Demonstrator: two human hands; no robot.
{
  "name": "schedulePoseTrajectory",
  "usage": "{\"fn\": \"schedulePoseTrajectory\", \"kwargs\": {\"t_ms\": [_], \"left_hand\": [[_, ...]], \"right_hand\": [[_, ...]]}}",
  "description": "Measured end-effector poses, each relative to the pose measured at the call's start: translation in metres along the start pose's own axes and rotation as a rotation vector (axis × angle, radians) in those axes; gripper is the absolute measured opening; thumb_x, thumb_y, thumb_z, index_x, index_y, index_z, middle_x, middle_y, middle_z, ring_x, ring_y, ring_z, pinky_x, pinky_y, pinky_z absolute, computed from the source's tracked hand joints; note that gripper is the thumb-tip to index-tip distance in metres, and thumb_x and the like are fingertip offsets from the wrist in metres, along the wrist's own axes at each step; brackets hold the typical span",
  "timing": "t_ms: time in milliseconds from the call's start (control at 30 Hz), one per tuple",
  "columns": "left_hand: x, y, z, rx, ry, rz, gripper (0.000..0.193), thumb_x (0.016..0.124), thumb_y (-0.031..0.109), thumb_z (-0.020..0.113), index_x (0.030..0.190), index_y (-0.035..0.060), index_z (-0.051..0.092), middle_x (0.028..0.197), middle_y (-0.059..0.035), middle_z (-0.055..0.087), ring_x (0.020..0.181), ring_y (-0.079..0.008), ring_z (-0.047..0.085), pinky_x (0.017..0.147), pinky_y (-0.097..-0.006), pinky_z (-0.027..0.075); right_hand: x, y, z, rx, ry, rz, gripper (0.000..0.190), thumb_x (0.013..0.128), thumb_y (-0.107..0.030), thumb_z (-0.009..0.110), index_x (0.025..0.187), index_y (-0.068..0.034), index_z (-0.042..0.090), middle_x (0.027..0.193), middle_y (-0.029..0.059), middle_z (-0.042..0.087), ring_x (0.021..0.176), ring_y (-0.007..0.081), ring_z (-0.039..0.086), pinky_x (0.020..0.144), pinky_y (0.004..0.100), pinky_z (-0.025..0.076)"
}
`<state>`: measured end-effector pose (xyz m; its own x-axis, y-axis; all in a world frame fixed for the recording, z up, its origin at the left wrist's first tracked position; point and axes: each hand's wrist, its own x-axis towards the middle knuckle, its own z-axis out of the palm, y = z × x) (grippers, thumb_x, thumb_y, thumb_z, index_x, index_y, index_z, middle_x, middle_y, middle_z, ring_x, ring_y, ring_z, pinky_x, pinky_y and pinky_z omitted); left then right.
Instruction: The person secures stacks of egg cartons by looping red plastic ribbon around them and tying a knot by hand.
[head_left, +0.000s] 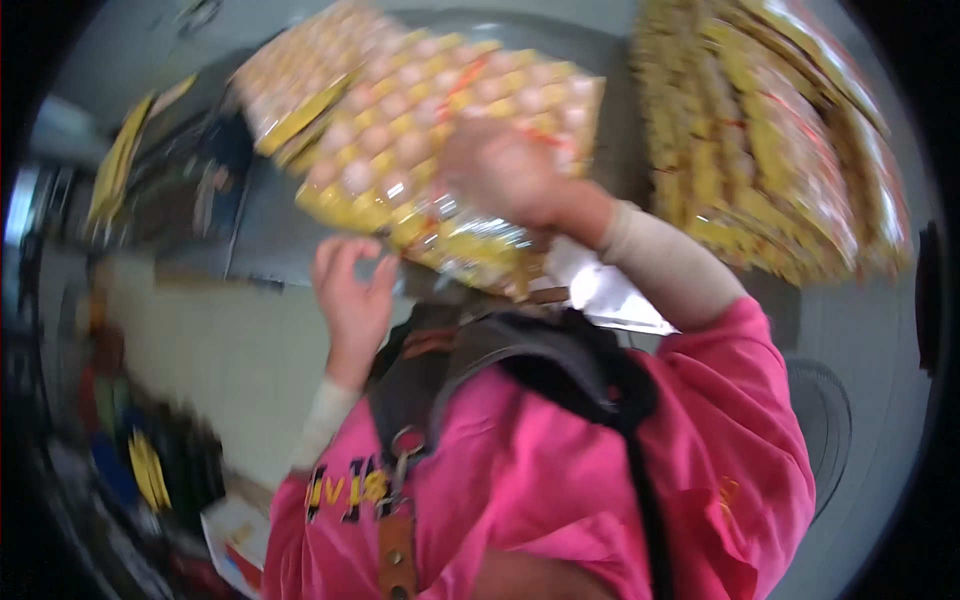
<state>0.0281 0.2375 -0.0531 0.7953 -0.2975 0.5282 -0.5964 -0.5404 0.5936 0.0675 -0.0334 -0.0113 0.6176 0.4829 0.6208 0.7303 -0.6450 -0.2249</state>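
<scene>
Before me lies a yellow tray of eggs (409, 146), its eggs in rows under shiny clear plastic film. A red band or tie (469, 75) crosses it. My right hand (502, 172) is over the tray's right half, fingers curled and blurred; whether it grips the film or the band cannot be made out. My left hand (354, 289) is off the tray's near left edge, thumb and fingers bent with a gap between them, and nothing shows in it. A second batch of eggs (319, 64) sits at the far left, against the first.
Stacked wrapped egg trays (750, 150) stand on the right. A grey table surface (274, 225) shows at the left. Farther left are a yellow tray edge (124, 154) and a blurred person's hand (214, 184). A fan (817, 435) stands low at the right, and a white box (236, 536) at lower left.
</scene>
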Motion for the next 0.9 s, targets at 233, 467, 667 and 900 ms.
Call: {"fn": "schedulePoseTrajectory", "kwargs": {"t_ms": [233, 467, 667, 900], "left_hand": [[0.017, 0.064, -0.011, -0.866, -0.67, -1.001, 0.028, 0.098, 0.031, 0.058, 0.092, 0.0041, 0.061, 0.076, 0.0006, 0.056, 0.059, -0.007, 0.049, 0.052, -0.019, 0.04], [0.003, 0.032, 0.021, -1.677, 0.078, -1.252, 0.004, 0.097, 0.014, 0.059, 0.099, 0.0108, 0.061, 0.079, 0.0, 0.059, 0.059, -0.0053, 0.049, 0.051, -0.0184, 0.041], [0.016, 0.07, 0.022, -0.944, 0.162, -0.341, 0.008, 0.101, 0.012, 0.051, 0.103, 0.0055, 0.056, 0.091, -0.0041, 0.063, 0.078, -0.0075, 0.056, 0.07, -0.0218, 0.047], [0.05, 0.056, 0.016, -0.494, -0.148, -0.258, 0.007, 0.099, 0.006, 0.049, 0.095, 0.0022, 0.052, 0.084, -0.0018, 0.063, 0.076, -0.0057, 0.057, 0.071, -0.022, 0.048]], "right_hand": [[0.012, -0.028, -0.024, 0.114, -0.051, 0.196, 0.007, 0.079, -0.01, 0.059, 0.08, -0.004, 0.064, 0.081, 0.0127, 0.059, 0.082, 0.0327, 0.059, 0.073, 0.0426, 0.049], [0.015, -0.026, -0.023, 0.128, -0.044, 0.178, 0.01, 0.08, -0.01, 0.063, 0.085, -0.001, 0.065, 0.082, 0.0166, 0.058, 0.078, 0.036, 0.06, 0.072, 0.0434, 0.048], [0.011, -0.026, -0.021, 0.143, -0.007, 0.18, 0.009, 0.08, -0.009, 0.063, 0.084, -0.001, 0.064, 0.081, 0.0167, 0.057, 0.078, 0.0362, 0.059, 0.071, 0.0435, 0.048], [0.017, -0.029, -0.03, 0.149, -0.069, 0.112, 0.01, 0.08, -0.011, 0.064, 0.085, -0.002, 0.063, 0.089, 0.0156, 0.057, 0.081, 0.0349, 0.059, 0.073, 0.0432, 0.047]]}}
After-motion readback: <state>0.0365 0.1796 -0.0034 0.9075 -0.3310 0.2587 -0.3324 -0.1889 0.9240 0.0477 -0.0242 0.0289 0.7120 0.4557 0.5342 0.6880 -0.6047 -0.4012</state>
